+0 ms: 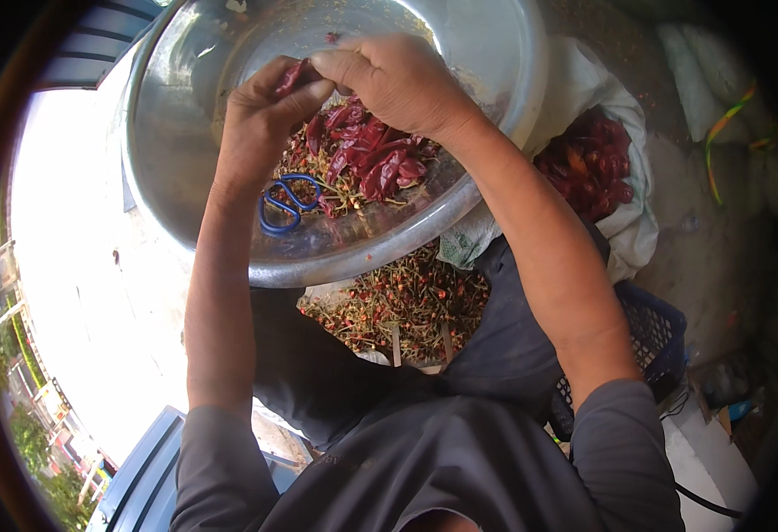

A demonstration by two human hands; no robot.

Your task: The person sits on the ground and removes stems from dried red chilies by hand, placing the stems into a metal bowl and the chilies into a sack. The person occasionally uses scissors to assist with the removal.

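Note:
My left hand (266, 110) grips a dark red dried chili pepper (292, 78) between thumb and fingers, above a large metal basin (170, 193). Beside it, my right hand (389, 83) has its thumb and index finger pinched together at the pepper's right end; whether anything is between them is hidden. Below the hands, a pile of dried red chili peppers (382, 159) lies in the basin on cut stems and seeds. A pair of scissors with blue handles (289, 199) rests at the pile's left edge, blades not visible.
A white woven sack (635, 219) holding more red peppers (588, 166) stands right of the basin. Stems and pepper bits (422, 299) lie heaped below the basin, between the person's legs. A dark blue plastic basket (658, 326) stands at the right, near the elbow.

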